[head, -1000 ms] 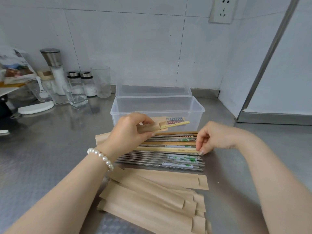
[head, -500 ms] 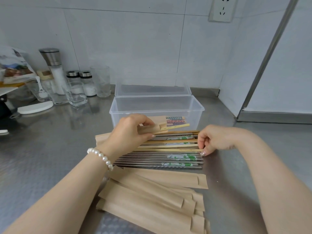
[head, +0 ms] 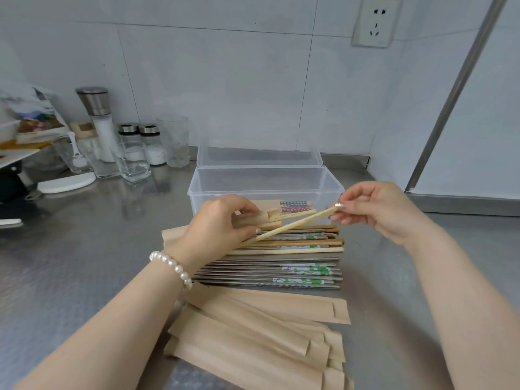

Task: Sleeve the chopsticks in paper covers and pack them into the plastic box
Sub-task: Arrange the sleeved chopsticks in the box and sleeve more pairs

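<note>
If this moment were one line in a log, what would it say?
step: sleeving | left hand: holds paper sleeve | right hand: pinches bamboo chopstick | plastic box: open

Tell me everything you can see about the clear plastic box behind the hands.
The box is a long, see-through plastic tub with rounded corners, standing upright on the steel counter. Its hinged lid is flipped open behind it. Inside lie paper sleeves with patterned chopstick ends poking out. The loose chopsticks lie just in front; neither hand clearly touches it.
</note>
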Available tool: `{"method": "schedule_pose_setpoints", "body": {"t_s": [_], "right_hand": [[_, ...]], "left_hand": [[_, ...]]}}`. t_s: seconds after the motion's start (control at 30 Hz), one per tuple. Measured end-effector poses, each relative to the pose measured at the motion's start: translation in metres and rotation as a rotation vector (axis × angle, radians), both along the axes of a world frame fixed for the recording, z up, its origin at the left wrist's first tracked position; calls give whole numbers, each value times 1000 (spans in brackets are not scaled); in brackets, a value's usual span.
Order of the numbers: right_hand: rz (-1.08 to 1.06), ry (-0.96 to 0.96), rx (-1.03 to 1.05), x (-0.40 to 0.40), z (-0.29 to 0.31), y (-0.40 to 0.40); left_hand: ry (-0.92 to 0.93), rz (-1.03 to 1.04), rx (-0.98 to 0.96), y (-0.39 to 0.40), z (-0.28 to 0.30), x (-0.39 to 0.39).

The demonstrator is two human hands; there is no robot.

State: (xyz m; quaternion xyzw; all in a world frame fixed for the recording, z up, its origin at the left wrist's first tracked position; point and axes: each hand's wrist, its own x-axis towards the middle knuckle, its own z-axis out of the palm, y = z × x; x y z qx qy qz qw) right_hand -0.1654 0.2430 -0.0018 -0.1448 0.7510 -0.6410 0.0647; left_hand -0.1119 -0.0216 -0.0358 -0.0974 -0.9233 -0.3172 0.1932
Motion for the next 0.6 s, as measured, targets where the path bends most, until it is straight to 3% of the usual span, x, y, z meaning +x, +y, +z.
{"method": "schedule_pose_setpoints", "body": {"t_s": [0.13,0.27,0.4,0.6], "right_hand": [[-181,23,-405,-5,3,2],[-400,68,-651,-12,1,16],[-577,83,-744,-17,-3,29],[-617,84,-742,-20,-4,34]], "left_hand": [[16,11,18,-2,0,0],[25,5,46,-2,1,0],[13,-5,45,0,1,1],[22,-4,47,0,2,1]]}}
